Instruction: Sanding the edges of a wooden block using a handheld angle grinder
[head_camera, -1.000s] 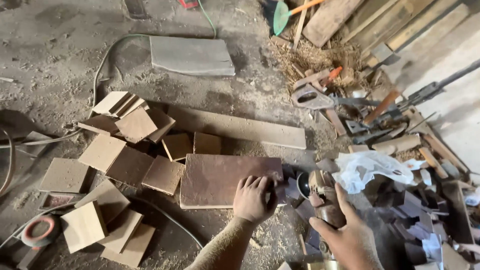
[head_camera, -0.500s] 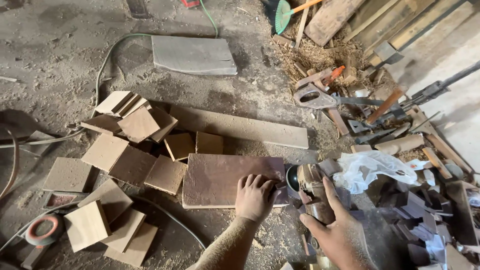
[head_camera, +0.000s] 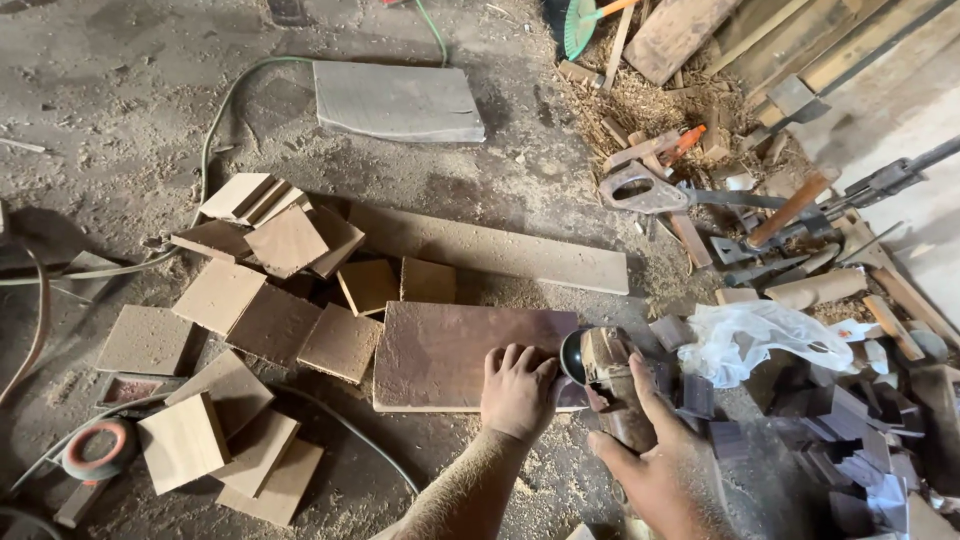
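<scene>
A dark brown rectangular board (head_camera: 440, 350) lies flat on the dusty floor. My left hand (head_camera: 518, 390) presses down on its near right corner, fingers spread over the wood. My right hand (head_camera: 655, 465) grips a dusty angle grinder (head_camera: 605, 380) by its body. The grinder's disc end sits right at the board's right edge, beside my left fingers. Whether the disc touches the wood is hidden by the guard.
Several square wood offcuts (head_camera: 250, 320) lie scattered left of the board. A long plank (head_camera: 500, 250) lies behind it. A white plastic bag (head_camera: 760, 335), dark blocks (head_camera: 840, 440), a hand saw (head_camera: 650, 190) and tools crowd the right. A green hose (head_camera: 215, 110) and tape roll (head_camera: 95, 450) lie left.
My right hand has brought the grinder left and forward, from beside the bag up to the board's right edge. My left hand has stayed on the board.
</scene>
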